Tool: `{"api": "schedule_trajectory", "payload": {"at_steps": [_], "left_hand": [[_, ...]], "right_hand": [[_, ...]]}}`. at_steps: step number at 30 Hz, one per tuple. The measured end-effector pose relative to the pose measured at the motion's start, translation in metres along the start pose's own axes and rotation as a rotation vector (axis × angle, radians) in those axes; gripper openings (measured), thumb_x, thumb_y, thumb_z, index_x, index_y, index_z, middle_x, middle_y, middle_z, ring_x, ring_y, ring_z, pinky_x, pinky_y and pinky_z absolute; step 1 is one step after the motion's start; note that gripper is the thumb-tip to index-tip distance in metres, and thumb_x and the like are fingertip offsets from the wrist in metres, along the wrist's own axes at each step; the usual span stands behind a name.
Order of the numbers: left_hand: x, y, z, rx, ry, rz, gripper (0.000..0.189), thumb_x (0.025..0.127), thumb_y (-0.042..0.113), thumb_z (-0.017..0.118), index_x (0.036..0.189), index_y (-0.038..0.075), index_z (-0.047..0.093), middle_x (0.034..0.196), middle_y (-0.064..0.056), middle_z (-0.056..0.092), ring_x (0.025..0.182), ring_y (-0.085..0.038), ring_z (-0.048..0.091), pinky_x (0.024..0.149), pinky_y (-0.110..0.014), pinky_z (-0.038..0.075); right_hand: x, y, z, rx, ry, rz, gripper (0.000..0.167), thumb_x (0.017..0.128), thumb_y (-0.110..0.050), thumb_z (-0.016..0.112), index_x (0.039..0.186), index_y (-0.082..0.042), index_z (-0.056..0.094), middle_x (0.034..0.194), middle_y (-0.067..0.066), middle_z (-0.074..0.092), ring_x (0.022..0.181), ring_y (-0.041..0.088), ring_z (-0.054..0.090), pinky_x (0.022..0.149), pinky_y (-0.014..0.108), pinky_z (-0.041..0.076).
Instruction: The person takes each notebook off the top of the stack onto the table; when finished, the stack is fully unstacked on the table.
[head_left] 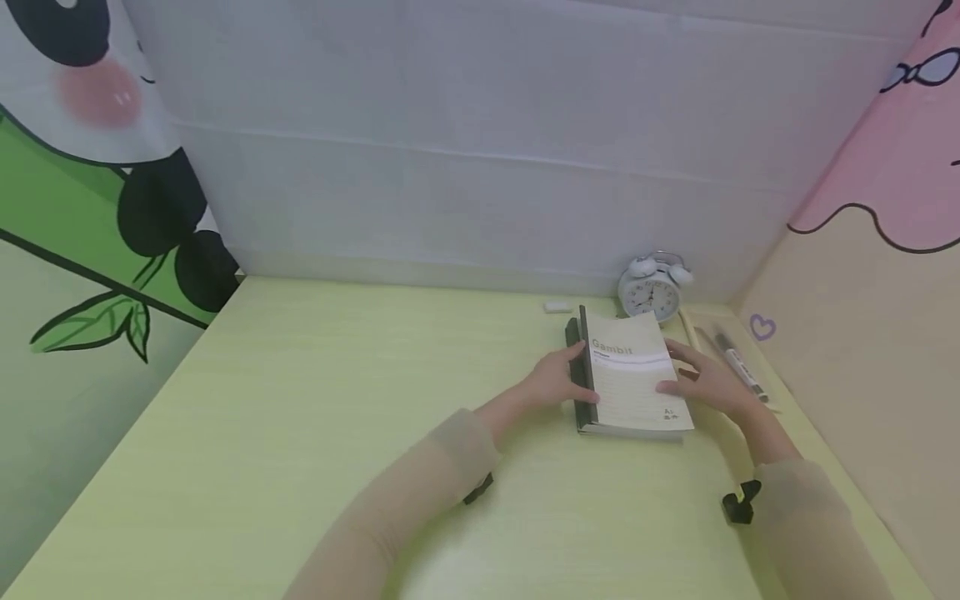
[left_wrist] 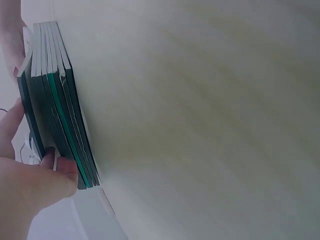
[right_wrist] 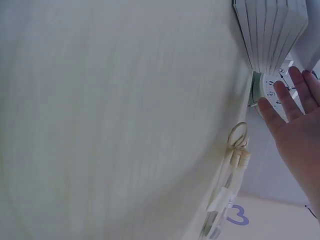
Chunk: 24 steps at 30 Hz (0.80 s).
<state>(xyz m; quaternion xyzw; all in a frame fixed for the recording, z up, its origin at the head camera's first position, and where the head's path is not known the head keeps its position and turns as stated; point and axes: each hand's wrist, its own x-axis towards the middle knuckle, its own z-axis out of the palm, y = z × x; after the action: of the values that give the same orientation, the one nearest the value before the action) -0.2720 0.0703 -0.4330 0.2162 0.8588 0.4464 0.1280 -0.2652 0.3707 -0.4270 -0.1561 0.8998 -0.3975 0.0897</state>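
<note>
Centre-right of frame, left hand point(head_left: 558, 380) and right hand point(head_left: 711, 383) pinch the white, dark-spined rectangular paper notebook point(head_left: 632, 385) by opposite edges; level lifting advised.

Yellow-green table point(head_left: 300, 417): notebook stack point(left_wrist: 70, 130), alarm clock point(head_left: 651, 298) behind, white block point(head_left: 557, 307), marker point(head_left: 741, 365) at right.

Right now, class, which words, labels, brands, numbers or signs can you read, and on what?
"Gambit": top notebook.
"A", next character blurred: same cover's corner.
"6", "5": clock, right wrist view; other numbers unclear.
Heart sign, purple: side wall.
Too small to read: the cover's fine print, the marker label.
</note>
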Motion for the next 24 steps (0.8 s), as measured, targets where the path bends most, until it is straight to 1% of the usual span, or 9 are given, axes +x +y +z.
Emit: {"api": "schedule_trajectory", "payload": {"at_steps": [3, 7, 9, 12, 15, 17, 19, 22, 24], "left_hand": [[-0.002, 0.003, 0.002, -0.061, 0.051, -0.014, 0.100, 0.072, 0.019, 0.082, 0.151, 0.015, 0.021, 0.143, -0.007, 0.045, 0.127, -0.024, 0.047, 0.107, -0.036, 0.036], [-0.004, 0.006, 0.002, -0.151, 0.111, 0.012, 0.098, 0.072, 0.008, 0.080, 0.150, 0.027, 0.025, 0.129, -0.002, 0.053, 0.109, -0.017, 0.057, 0.092, -0.030, 0.048], [-0.005, 0.009, 0.002, -0.183, 0.118, 0.030, 0.096, 0.072, 0.005, 0.079, 0.149, 0.030, 0.028, 0.124, -0.002, 0.053, 0.101, -0.013, 0.059, 0.082, -0.025, 0.051], [-0.008, 0.014, 0.000, -0.222, 0.115, 0.040, 0.094, 0.072, 0.003, 0.079, 0.148, 0.031, 0.031, 0.122, -0.004, 0.050, 0.089, -0.009, 0.060, 0.069, -0.021, 0.053], [-0.010, 0.016, -0.005, -0.263, 0.119, 0.046, 0.093, 0.072, 0.001, 0.078, 0.148, 0.029, 0.031, 0.121, -0.005, 0.050, 0.086, -0.008, 0.061, 0.068, -0.021, 0.053], [-0.013, 0.016, -0.011, -0.287, 0.124, 0.051, 0.093, 0.072, -0.001, 0.078, 0.148, 0.029, 0.031, 0.120, -0.005, 0.050, 0.087, -0.009, 0.062, 0.070, -0.022, 0.053], [-0.015, 0.016, -0.020, -0.312, 0.122, 0.061, 0.094, 0.073, -0.003, 0.077, 0.148, 0.028, 0.030, 0.120, -0.005, 0.051, 0.087, -0.010, 0.063, 0.072, -0.023, 0.054], [-0.018, 0.015, -0.033, -0.334, 0.109, 0.079, 0.095, 0.073, -0.005, 0.075, 0.149, 0.027, 0.029, 0.121, -0.006, 0.050, 0.089, -0.012, 0.063, 0.074, -0.024, 0.054], [-0.019, 0.014, -0.042, -0.339, 0.106, 0.091, 0.095, 0.073, -0.007, 0.074, 0.149, 0.025, 0.028, 0.122, -0.007, 0.051, 0.090, -0.013, 0.063, 0.074, -0.025, 0.054]], "right_hand": [[0.002, -0.001, -0.002, 0.015, 0.028, -0.051, 0.084, 0.086, -0.022, 0.070, 0.150, -0.004, 0.019, 0.153, 0.023, 0.019, 0.136, 0.049, 0.022, 0.106, 0.059, 0.026], [0.004, -0.002, -0.004, 0.054, 0.053, -0.102, 0.083, 0.087, -0.016, 0.068, 0.150, -0.004, 0.017, 0.152, 0.024, 0.022, 0.139, 0.044, 0.018, 0.108, 0.060, 0.022], [0.004, -0.003, -0.005, 0.063, 0.053, -0.105, 0.083, 0.088, -0.015, 0.067, 0.151, -0.007, 0.015, 0.150, 0.025, 0.027, 0.137, 0.043, 0.023, 0.107, 0.058, 0.024], [0.002, -0.006, -0.006, 0.056, 0.068, -0.092, 0.082, 0.089, -0.017, 0.066, 0.152, -0.013, 0.014, 0.140, 0.025, 0.041, 0.129, 0.044, 0.039, 0.103, 0.052, 0.036], [0.001, -0.017, -0.007, 0.025, 0.086, -0.069, 0.081, 0.091, -0.022, 0.064, 0.153, -0.016, 0.012, 0.130, 0.022, 0.048, 0.120, 0.046, 0.048, 0.097, 0.047, 0.043], [0.002, -0.027, -0.007, 0.013, 0.098, -0.070, 0.080, 0.091, -0.023, 0.063, 0.153, -0.018, 0.012, 0.125, 0.020, 0.050, 0.118, 0.045, 0.050, 0.096, 0.043, 0.045], [0.005, -0.038, -0.007, -0.005, 0.112, -0.086, 0.081, 0.091, -0.024, 0.064, 0.153, -0.015, 0.012, 0.124, 0.019, 0.051, 0.118, 0.045, 0.050, 0.094, 0.031, 0.047], [0.010, -0.050, -0.004, -0.021, 0.144, -0.129, 0.082, 0.089, -0.022, 0.066, 0.153, -0.018, 0.014, 0.119, 0.019, 0.056, 0.115, 0.043, 0.053, 0.092, 0.033, 0.049], [0.013, -0.058, -0.002, -0.034, 0.165, -0.146, 0.083, 0.088, -0.021, 0.068, 0.153, -0.020, 0.015, 0.116, 0.018, 0.056, 0.114, 0.042, 0.053, 0.092, 0.038, 0.049]]}}
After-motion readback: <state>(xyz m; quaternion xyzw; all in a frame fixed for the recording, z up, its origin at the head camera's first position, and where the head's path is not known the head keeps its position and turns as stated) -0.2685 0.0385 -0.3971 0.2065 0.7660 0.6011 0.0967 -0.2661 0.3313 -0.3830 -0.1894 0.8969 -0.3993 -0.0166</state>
